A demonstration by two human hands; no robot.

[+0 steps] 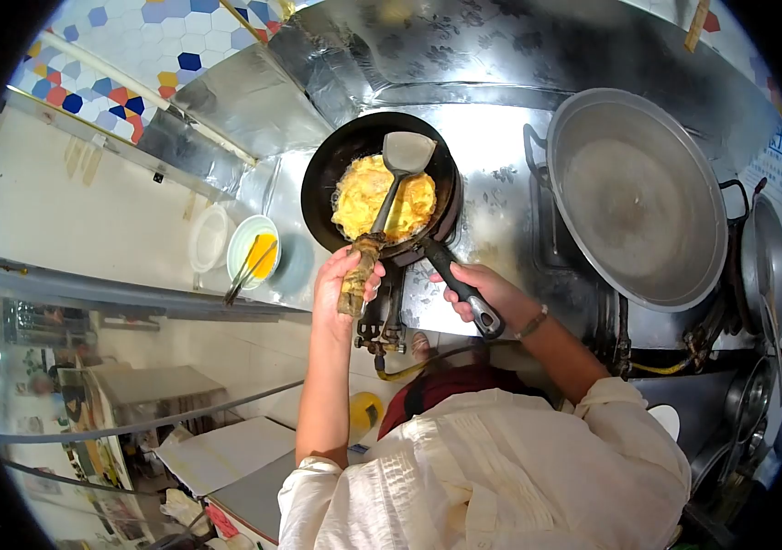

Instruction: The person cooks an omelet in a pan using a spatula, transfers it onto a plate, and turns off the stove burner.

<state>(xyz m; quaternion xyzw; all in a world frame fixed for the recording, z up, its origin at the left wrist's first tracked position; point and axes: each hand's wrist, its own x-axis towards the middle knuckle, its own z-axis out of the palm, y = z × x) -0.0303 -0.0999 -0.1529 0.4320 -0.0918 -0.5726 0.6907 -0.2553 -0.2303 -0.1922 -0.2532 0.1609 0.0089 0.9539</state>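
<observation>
A black frying pan (pixel 318 197) sits on the stove with yellow, lightly browned egg (pixel 361 195) in it. My left hand (pixel 334 282) is closed round the thick, worn handle of a metal spatula (pixel 409 153). The spatula's blade lies over the egg near the pan's far side, with its shaft crossing the egg. My right hand (pixel 490 298) grips the pan's black handle (pixel 451 266), which points toward me to the right. To the left stands a pale bowl (pixel 238 246) holding yellow liquid and a pair of chopsticks or similar thin utensils.
A large grey metal basin (pixel 634 197) stands on the right, with another metal pan (pixel 765 261) beyond it. A whitish container (pixel 211 239) is left of the bowl. Gas valves and a yellow hose (pixel 409 368) are below the counter's front edge.
</observation>
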